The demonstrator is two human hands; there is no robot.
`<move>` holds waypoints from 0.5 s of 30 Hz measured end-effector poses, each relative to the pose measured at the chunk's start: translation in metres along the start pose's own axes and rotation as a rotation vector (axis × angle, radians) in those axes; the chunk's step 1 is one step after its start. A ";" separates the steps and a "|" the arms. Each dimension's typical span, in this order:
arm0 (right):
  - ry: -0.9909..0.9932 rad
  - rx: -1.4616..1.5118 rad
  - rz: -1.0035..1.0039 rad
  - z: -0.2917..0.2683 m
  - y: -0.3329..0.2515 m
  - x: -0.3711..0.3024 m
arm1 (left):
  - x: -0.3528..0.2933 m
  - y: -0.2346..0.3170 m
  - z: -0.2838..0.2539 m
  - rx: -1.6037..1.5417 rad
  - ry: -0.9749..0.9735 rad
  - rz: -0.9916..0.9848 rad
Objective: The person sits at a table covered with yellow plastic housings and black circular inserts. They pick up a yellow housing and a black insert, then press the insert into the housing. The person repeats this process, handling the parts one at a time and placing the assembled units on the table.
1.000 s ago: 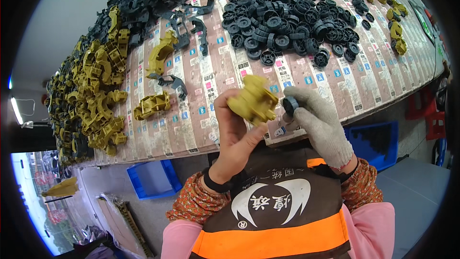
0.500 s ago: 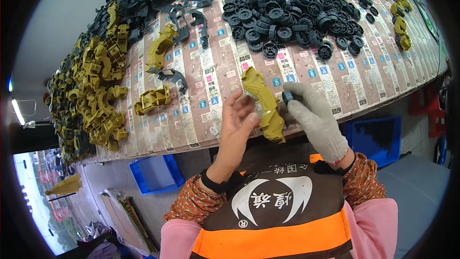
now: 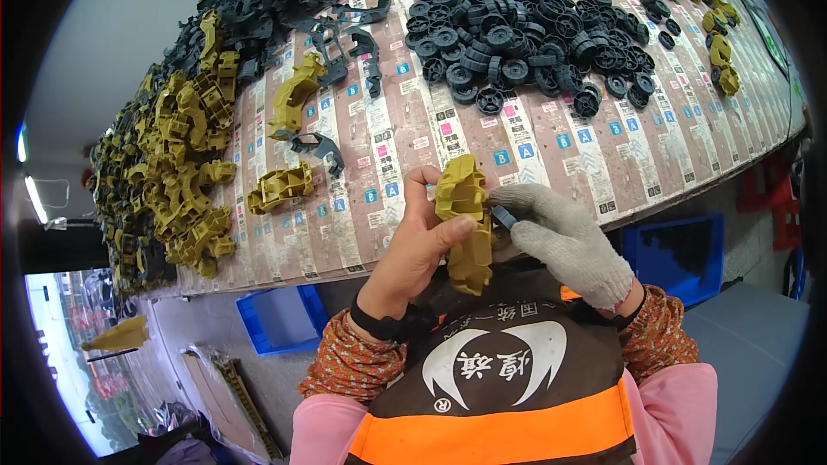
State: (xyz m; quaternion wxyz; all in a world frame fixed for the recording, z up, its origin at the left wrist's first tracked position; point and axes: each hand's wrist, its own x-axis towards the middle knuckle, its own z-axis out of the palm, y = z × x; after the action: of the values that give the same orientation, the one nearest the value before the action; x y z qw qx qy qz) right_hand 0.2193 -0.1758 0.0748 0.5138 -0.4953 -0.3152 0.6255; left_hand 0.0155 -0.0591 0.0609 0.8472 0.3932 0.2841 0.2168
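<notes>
My bare left hand (image 3: pixel 424 231) is closed round a yellow plastic toy vehicle body (image 3: pixel 465 237), thumb on its near face and fingers behind. The body stands roughly upright in front of the apron, over the table's near edge. My gloved right hand (image 3: pixel 564 237) pinches a small dark toy wheel (image 3: pixel 503 218) between thumb and fingertips. That wheel is at the right side of the yellow body; whether they touch I cannot tell.
On the table (image 3: pixel 413 133) lie a heap of black wheels (image 3: pixel 534 34), piled yellow bodies (image 3: pixel 177 146) at left and dark plastic parts (image 3: pixel 284 0) behind. One loose yellow piece (image 3: pixel 281 187) lies left of my hands. Blue bins (image 3: pixel 280 319) stand below the near edge.
My left hand, loosely spread beside the yellow body before, now grips it. The body has turned and moved slightly nearer. My right hand has brought the wheel lower and closer to the body's side.
</notes>
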 end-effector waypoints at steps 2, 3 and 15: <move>-0.019 -0.109 -0.037 -0.001 -0.007 -0.001 | -0.005 0.004 -0.005 -0.021 -0.038 -0.062; -0.027 -0.165 -0.056 -0.002 -0.009 -0.001 | -0.007 0.003 -0.006 -0.042 -0.043 -0.073; 0.043 -0.108 -0.100 0.001 -0.003 0.009 | -0.015 -0.011 -0.013 -0.060 0.131 -0.152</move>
State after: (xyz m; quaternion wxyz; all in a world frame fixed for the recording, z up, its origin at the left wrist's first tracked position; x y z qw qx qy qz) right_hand 0.2198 -0.1664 0.0748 0.5235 -0.5194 -0.3618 0.5704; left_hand -0.0025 -0.0679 0.0502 0.8521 0.3298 0.3614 0.1857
